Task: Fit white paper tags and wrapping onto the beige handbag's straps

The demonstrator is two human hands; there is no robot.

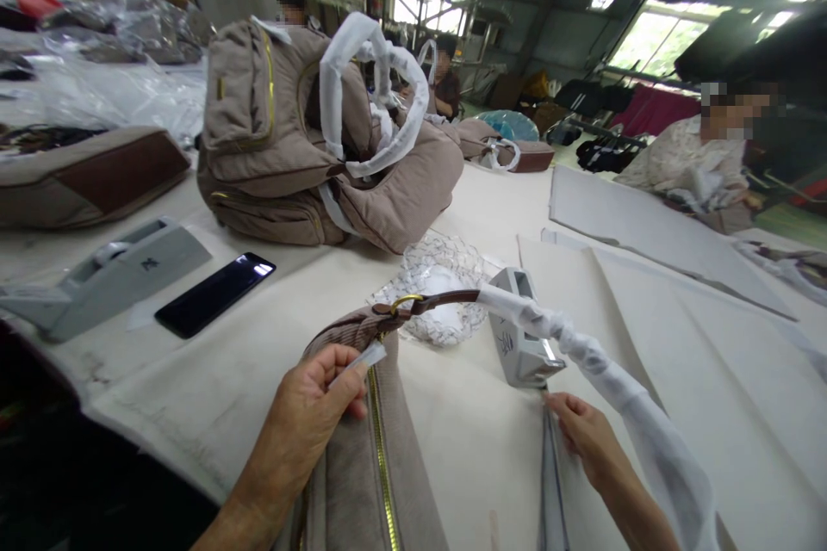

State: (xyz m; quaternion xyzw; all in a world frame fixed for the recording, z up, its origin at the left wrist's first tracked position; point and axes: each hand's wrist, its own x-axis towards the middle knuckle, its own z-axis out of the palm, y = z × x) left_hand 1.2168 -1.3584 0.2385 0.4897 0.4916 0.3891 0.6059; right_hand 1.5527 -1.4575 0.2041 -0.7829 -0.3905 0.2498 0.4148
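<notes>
A taupe bag (349, 465) with a brass zipper (381, 448) lies in front of me. My left hand (323, 405) rests by its upper end, thumb and fingers closed on a small translucent white strip (369, 357) near the zipper's end. A brown leather strap joins the bag at a gold ring (407, 301); its handle (600, 370) is wrapped in white sheeting and arches to the right. My right hand (581, 430) is pinched just below the cutting edge of a grey tape dispenser (517, 336). What its fingertips hold is too small to tell.
Behind the bag sit crumpled netted plastic (445, 293) and a pile of taupe bags (277, 129). At left are a phone (216, 293) and another tape dispenser (142, 267). Large pale sheets (698, 362) cover the right side. A person (691, 155) sits beyond them.
</notes>
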